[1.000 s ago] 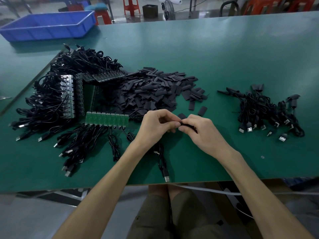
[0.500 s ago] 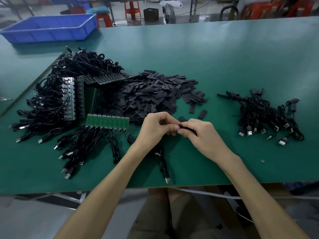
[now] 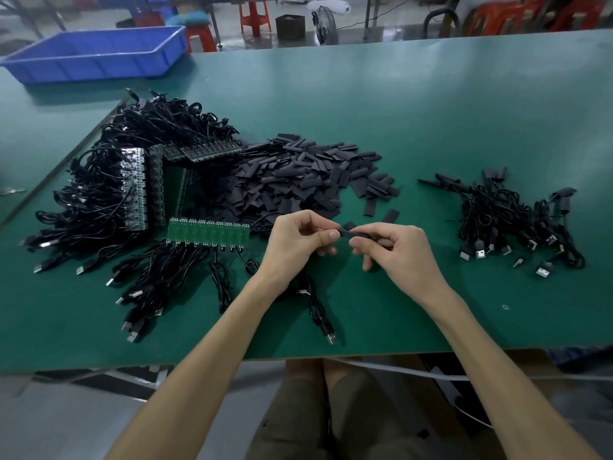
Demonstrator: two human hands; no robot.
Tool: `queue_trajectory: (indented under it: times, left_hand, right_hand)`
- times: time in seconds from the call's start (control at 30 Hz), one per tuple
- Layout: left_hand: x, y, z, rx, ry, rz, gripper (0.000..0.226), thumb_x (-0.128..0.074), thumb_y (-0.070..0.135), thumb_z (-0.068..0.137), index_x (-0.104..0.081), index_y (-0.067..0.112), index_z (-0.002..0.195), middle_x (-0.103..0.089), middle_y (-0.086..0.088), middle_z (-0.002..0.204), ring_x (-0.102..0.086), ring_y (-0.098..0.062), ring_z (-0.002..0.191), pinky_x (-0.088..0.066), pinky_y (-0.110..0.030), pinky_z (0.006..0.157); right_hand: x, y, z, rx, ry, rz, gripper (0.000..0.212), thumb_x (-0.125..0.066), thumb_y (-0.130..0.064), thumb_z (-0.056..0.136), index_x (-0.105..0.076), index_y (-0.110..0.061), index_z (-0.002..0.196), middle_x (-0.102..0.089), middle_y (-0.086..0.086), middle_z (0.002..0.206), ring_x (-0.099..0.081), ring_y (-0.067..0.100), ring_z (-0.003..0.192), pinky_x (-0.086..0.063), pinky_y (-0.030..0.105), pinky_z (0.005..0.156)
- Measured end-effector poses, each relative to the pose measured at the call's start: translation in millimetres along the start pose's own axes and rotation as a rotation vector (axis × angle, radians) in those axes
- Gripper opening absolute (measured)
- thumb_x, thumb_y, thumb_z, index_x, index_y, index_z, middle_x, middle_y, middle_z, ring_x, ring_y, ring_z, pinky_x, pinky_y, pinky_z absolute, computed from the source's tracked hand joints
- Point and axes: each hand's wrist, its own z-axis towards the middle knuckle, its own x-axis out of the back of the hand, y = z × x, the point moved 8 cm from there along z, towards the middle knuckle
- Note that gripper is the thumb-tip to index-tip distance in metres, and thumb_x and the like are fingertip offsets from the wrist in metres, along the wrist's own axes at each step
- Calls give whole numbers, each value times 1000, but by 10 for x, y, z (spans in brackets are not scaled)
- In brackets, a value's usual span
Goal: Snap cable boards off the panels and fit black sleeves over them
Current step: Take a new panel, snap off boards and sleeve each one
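Hands slightly farther apart than before: left hand (image 3: 298,242) pinching one end of black sleeve (image 3: 356,233), right hand (image 3: 399,252) gripping the other.

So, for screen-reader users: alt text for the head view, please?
Left hand and right hand pinch a black sleeve over a green table. A green panel with cables lies left, a sleeve heap behind, sleeved cables right.

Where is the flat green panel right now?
Head view, left of centre: the green panel lies flat on the table, just left of the left hand.
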Motion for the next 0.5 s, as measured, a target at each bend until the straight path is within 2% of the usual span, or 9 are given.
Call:
queue_trajectory:
  times: [0.17, 0.3, 0.4, 0.5]
  left_hand:
    - [-16, 0, -3, 3, -13, 16, 6, -79, 6, 86, -74, 8, 87, -72, -11, 71, -70, -20, 63, -53, -26, 63]
    - [-54, -2, -10, 10, -59, 44, 8, -79, 5, 85, -72, 4, 89, -73, -16, 77, -71, -21, 66, -53, -26, 65]
    - [-110, 26, -7, -8, -118, 59, 10, -80, 6, 85, -72, 4, 90, -73, -19, 84, -70, -22, 68, -56, -28, 70]
    - [-176, 42, -14, -24, -186, 74, 13, -81, 7, 83, -72, 6, 92, -73, -14, 84, -68, -22, 71, -58, -30, 73]
  right_hand:
    - [1, -14, -5, 7, 3, 10, 19, -77, -20, 91, -78, -13, 108, -73, -5, 63, -75, 17, 68, -58, 22, 71]
    - [34, -53, -11, 34, 25, 27, 11, -77, -23, 91, -80, -16, 100, -72, -5, 61, -75, 15, 67, -57, 21, 71]
    - [58, -63, -5, 23, 25, 113, 9, -77, -25, 92, -80, -20, 99, -75, 0, 67, -74, 17, 65, -52, 17, 63]
    - [68, -48, 4, 1, 20, 210, 9, -77, -28, 91, -78, -24, 100, -77, 3, 78, -74, 24, 62, -50, 22, 54]
